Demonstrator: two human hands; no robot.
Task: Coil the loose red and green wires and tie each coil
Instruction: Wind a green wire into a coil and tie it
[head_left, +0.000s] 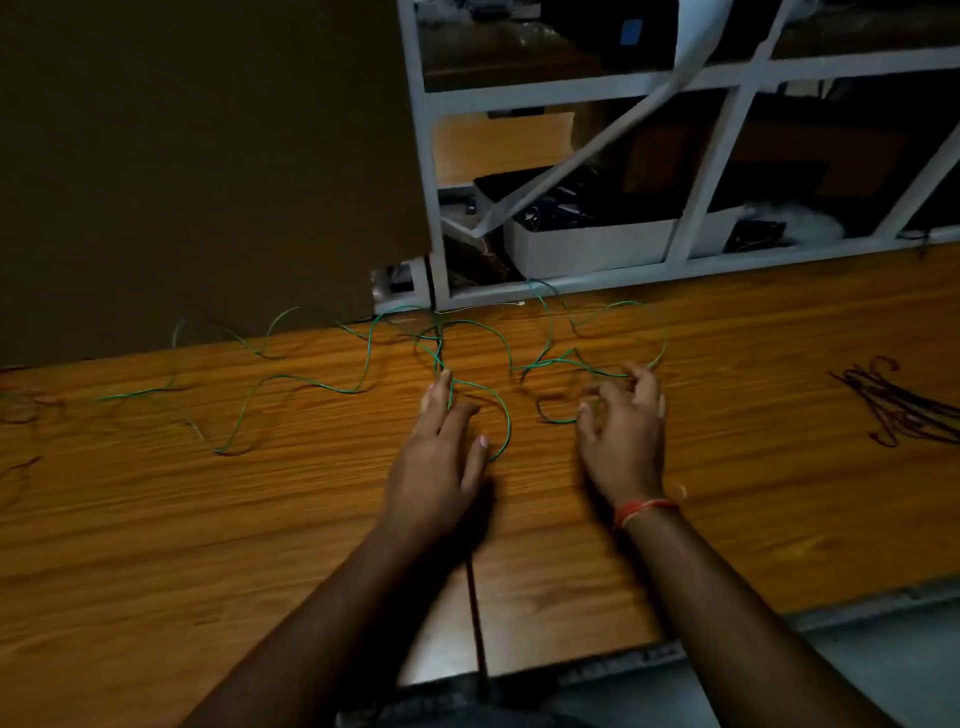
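A long green wire sprawls in loose loops across the far half of the wooden table, from the far left to past the middle. My left hand lies flat with straight fingers on the table, its fingertips touching a loop of the wire. To its right, my right hand has its fingers curled around a strand of the green wire, blurred by motion. A red wire bundle lies on the table at the far right, apart from both hands.
A dark board stands behind the table on the left. A white metal shelf frame with boxes and clutter stands at the back right. The table's front edge runs across the lower right, with grey floor below it.
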